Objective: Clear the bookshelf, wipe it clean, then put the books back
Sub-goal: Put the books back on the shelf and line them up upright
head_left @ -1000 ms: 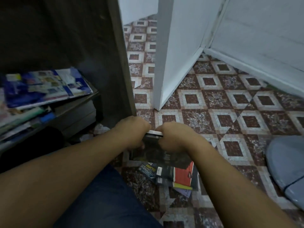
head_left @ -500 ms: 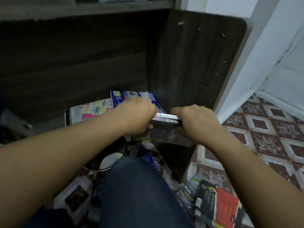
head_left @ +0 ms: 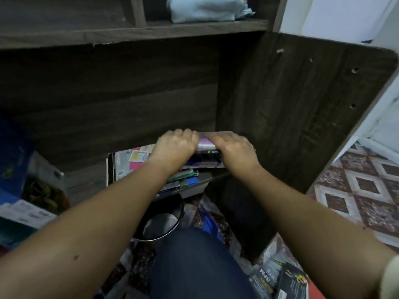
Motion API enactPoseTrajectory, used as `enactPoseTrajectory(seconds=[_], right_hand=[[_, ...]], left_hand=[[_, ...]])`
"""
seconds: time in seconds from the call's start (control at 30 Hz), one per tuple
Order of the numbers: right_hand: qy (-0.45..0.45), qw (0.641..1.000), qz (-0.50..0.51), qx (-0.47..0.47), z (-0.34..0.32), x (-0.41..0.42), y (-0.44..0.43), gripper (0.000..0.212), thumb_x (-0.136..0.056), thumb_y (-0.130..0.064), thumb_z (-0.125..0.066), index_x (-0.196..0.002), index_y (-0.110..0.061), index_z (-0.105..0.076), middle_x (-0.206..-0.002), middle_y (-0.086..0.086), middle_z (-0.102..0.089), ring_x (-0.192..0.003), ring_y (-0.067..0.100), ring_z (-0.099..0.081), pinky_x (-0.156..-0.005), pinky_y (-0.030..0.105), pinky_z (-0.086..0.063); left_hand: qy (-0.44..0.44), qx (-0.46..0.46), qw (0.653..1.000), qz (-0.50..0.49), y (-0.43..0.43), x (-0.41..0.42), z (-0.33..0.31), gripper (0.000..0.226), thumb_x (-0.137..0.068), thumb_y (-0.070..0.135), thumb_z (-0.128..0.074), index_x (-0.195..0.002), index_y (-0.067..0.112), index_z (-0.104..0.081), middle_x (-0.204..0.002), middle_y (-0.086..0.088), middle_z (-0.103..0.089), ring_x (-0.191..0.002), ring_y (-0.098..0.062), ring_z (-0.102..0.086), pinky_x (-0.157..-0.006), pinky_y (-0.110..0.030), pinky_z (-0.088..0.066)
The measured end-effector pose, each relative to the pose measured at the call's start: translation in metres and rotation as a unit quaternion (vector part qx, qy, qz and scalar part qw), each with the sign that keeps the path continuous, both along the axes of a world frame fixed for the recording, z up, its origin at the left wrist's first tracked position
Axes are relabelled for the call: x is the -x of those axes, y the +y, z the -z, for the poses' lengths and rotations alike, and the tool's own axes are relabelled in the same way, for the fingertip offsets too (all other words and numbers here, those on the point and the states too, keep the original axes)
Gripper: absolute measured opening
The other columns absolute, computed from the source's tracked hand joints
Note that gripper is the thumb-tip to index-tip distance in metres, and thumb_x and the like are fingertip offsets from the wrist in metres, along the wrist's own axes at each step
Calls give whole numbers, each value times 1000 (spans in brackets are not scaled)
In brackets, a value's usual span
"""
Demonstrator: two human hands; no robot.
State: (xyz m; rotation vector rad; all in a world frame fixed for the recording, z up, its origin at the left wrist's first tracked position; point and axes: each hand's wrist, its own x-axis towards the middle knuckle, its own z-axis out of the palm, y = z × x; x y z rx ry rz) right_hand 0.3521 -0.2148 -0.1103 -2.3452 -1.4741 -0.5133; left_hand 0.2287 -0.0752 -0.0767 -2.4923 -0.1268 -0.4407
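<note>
A dark wooden bookshelf (head_left: pixel 280 108) fills the view. Low in its right compartment lies a flat stack of books (head_left: pixel 183 180). My left hand (head_left: pixel 174 147) and my right hand (head_left: pixel 233 149) both press on a book (head_left: pixel 205 144) with a pinkish cover that lies on top of that stack, against the right side panel. Both hands have fingers curled over the book's far edge. More books (head_left: pixel 282 279) lie on the tiled floor at the lower right. A light blue cloth (head_left: pixel 207 8) rests on the shelf above.
A black round bin (head_left: pixel 159 225) stands on the floor in front of the shelf, just beyond my knee (head_left: pixel 194 262). Papers and a blue box (head_left: pixel 15 160) sit at the left. Patterned floor tiles (head_left: pixel 362 190) and a white wall lie to the right.
Both hands lifted the book from the floor pile at the right, carried it left into the shelf and laid it on the stack. The view swung from the floor up to the shelf.
</note>
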Motion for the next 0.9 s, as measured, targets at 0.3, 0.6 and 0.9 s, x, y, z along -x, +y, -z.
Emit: enactPoseTrajectory(seconds=[0.3,0.6,0.9], right_hand=[[137,972,9,190,69,-25,15,74,-93,-47,-52,-153,-35,-10,-159,8,-14,-145,30,-12,-118,44,-15],[168,968,-33,182,57,-43,22,66,-97,-41,-51,-153,-31,-18,-159,12,-19,-146,27,-15,-118,36,-17],[139,979,74,126,55,-14,10,57,-98,-17,-48,-150,-15,-27,-152,13,-30,-140,28,-26,-113,34,-24]], left_hand=[[119,130,981,-80,9,-7,53,78,-86,73,-32,-132,11,-40,-125,-10,-46,-113,-28,-45,-92,-38,-41],[43,189,978,-81,20,-19,64,56,-94,58,-37,-134,20,-40,-127,-6,-43,-114,-24,-40,-98,-36,-37],[36,224,963,-142,-15,-24,61,64,-86,56,-56,-135,18,-38,-131,-9,-43,-123,-28,-37,-109,-43,-29]])
